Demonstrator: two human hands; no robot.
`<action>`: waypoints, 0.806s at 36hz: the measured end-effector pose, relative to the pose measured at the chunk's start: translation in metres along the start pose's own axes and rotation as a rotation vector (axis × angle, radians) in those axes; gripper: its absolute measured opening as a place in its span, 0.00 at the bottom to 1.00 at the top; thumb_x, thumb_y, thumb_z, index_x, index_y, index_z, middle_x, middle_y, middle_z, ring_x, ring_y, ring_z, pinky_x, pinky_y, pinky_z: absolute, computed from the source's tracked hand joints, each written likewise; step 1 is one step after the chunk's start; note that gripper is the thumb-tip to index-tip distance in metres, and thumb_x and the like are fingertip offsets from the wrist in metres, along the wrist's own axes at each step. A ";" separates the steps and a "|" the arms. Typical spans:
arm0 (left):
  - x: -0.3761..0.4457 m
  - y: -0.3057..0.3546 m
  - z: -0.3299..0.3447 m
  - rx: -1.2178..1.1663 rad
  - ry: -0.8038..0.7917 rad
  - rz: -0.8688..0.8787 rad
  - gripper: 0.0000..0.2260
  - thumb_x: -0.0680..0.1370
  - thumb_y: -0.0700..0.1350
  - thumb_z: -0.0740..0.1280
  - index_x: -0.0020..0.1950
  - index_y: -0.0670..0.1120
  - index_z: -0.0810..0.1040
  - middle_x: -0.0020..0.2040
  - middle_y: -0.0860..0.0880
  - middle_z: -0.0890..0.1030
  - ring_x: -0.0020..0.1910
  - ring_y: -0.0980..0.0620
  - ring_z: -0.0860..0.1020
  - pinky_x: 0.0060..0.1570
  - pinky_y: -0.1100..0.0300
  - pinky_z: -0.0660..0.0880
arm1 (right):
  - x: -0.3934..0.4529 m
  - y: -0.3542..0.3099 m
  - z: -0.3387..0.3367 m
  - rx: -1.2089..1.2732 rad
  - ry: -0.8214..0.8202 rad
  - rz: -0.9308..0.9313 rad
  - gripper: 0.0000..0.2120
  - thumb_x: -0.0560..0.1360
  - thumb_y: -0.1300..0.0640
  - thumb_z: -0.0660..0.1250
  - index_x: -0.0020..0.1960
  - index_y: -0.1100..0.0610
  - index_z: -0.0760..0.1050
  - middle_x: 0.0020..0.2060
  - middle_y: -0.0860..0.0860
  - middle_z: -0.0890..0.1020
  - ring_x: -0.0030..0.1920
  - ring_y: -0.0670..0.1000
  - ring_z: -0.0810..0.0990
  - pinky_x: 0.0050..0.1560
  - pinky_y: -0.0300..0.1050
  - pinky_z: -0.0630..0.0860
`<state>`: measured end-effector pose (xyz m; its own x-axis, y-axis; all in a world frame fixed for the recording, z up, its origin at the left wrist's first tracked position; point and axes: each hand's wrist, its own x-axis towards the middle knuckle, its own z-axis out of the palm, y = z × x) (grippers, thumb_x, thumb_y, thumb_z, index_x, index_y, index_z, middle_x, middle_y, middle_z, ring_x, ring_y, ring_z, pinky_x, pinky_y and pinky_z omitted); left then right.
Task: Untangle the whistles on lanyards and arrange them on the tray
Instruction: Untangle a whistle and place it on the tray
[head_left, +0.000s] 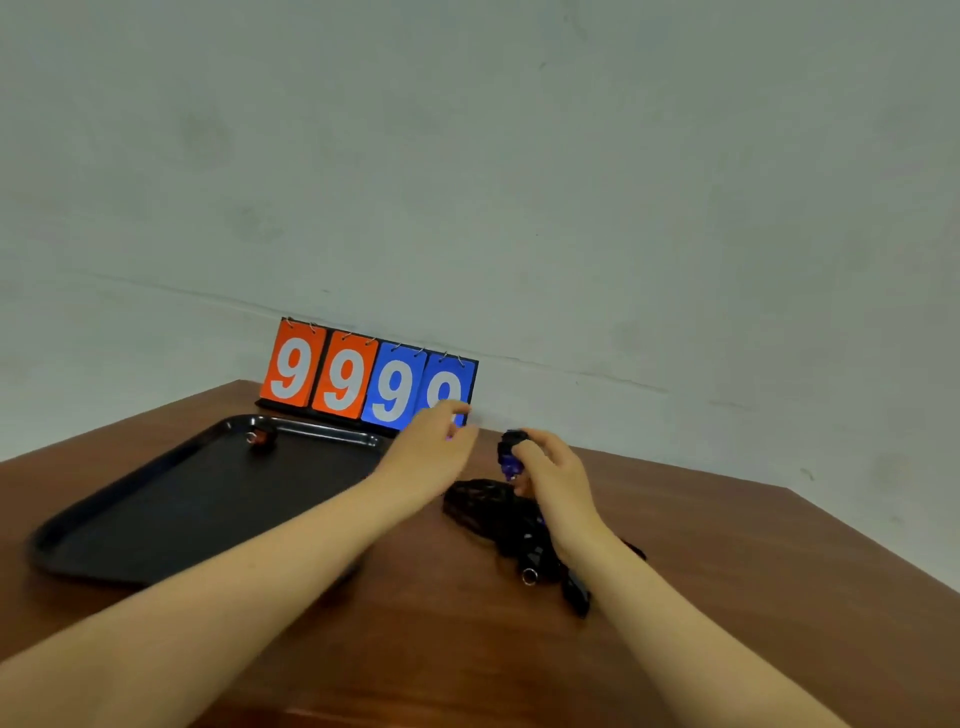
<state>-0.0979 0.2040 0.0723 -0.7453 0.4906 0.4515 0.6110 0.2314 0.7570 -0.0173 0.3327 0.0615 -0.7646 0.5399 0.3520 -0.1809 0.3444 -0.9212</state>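
Note:
A tangled heap of black lanyards with whistles (514, 525) lies on the brown table, right of the black tray (171, 514). One whistle with a metal ring (256, 438) rests at the tray's far edge. My right hand (550, 467) pinches a dark blue whistle (509, 457), lifted just above the heap with its lanyard bunched on top. My left hand (434, 447) hovers between tray and heap with loosely curled fingers; a small purple bit shows at its fingertips, and whether it holds anything is unclear.
A flip scoreboard (369, 376) showing 9999 on orange and blue cards stands against the wall behind the tray. The table's (727, 597) right edge runs diagonally at the far right. A metal ring (529, 576) and a black whistle stick out of the heap's near side.

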 end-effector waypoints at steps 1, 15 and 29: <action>-0.003 -0.004 -0.015 0.033 0.022 -0.001 0.17 0.82 0.49 0.58 0.71 0.50 0.67 0.59 0.49 0.75 0.51 0.56 0.74 0.48 0.62 0.69 | -0.001 -0.004 0.005 0.003 -0.018 0.042 0.10 0.78 0.56 0.63 0.58 0.55 0.76 0.43 0.51 0.80 0.35 0.45 0.76 0.36 0.36 0.73; -0.079 -0.141 -0.198 0.617 0.214 -0.421 0.16 0.79 0.53 0.59 0.65 0.51 0.74 0.65 0.45 0.73 0.62 0.43 0.72 0.58 0.45 0.75 | -0.027 -0.012 0.123 0.016 -0.267 0.173 0.06 0.77 0.59 0.66 0.52 0.60 0.78 0.38 0.51 0.80 0.39 0.47 0.79 0.40 0.39 0.76; -0.091 -0.186 -0.233 0.498 0.034 -0.434 0.13 0.80 0.56 0.59 0.54 0.58 0.82 0.55 0.57 0.82 0.55 0.55 0.78 0.61 0.50 0.73 | 0.053 0.013 0.226 -0.226 -0.242 0.177 0.22 0.75 0.59 0.69 0.67 0.61 0.71 0.47 0.51 0.78 0.42 0.48 0.79 0.42 0.39 0.78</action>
<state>-0.2057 -0.0794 0.0003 -0.9547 0.2402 0.1756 0.2975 0.7670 0.5685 -0.2001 0.1921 0.0306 -0.9007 0.4185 0.1168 0.0874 0.4378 -0.8948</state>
